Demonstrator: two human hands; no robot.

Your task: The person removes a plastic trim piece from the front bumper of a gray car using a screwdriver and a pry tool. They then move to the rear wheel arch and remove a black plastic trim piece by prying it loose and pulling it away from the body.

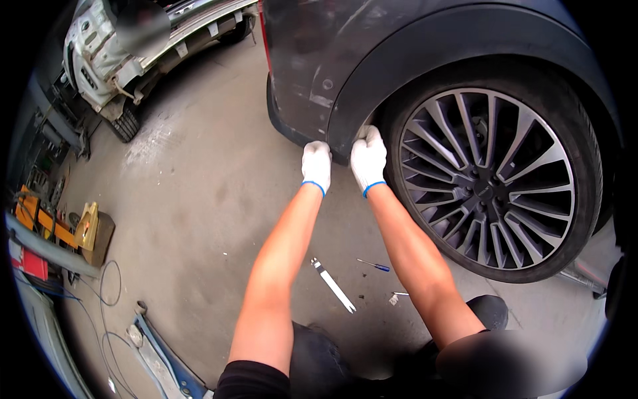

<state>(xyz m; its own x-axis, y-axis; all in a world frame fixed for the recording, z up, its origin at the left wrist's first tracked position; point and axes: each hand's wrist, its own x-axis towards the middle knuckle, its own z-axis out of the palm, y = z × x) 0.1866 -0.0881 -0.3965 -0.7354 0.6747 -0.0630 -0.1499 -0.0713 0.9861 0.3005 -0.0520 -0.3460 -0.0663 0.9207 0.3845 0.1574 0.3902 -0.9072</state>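
Observation:
My left hand (316, 163), in a white knit glove with a blue cuff, is closed at the lower edge of a dark grey car's bumper (292, 100). Gloved the same way, my right hand (369, 157) has its fingers curled at the edge of the black wheel arch trim (362, 86), just left of the tyre. The fingertips of both hands are hidden. Right beside them stands the multi-spoke wheel (485, 189). Below my hands, on the floor, lie a long white forked pry tool (334, 287) and a blue-handled screwdriver (374, 265).
Small loose bits (394, 299) lie by my right forearm. At the lower left sits a blue floor jack (163, 356), near a looped cable (103, 306). A yellow box-like object (88, 226) stands farther left. A stripped white car body (100, 60) is at the far left.

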